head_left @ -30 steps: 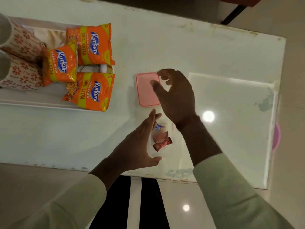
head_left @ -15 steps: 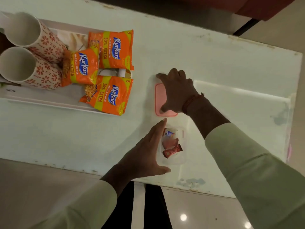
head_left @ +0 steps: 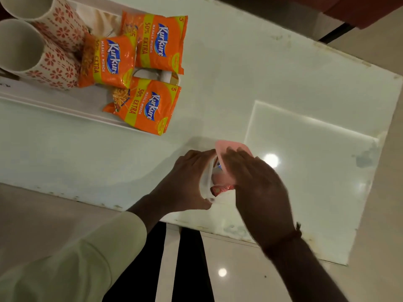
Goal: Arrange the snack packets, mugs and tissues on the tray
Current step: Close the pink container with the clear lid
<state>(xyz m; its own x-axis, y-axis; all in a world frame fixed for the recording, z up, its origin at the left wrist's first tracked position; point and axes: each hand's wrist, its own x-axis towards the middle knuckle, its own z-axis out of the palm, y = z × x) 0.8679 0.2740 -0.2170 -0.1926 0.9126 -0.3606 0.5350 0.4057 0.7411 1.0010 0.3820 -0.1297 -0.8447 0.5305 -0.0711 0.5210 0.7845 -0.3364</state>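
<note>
In the upper left of the frame I see two white mugs (head_left: 54, 66) with red flowers, side by side on the white tray (head_left: 65, 110). Just right of them lie three orange Kurkure snack packets (head_left: 109, 59), face up and overlapping. The lowest packet (head_left: 146, 107) overhangs the tray's near rim onto the tabletop (head_left: 218, 73). A cream tissue (head_left: 98, 20) shows behind them.

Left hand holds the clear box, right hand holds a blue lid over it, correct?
No: the lid is pink, not blue. The head view shows the right hand holding it over the clear box in the left hand.
</note>
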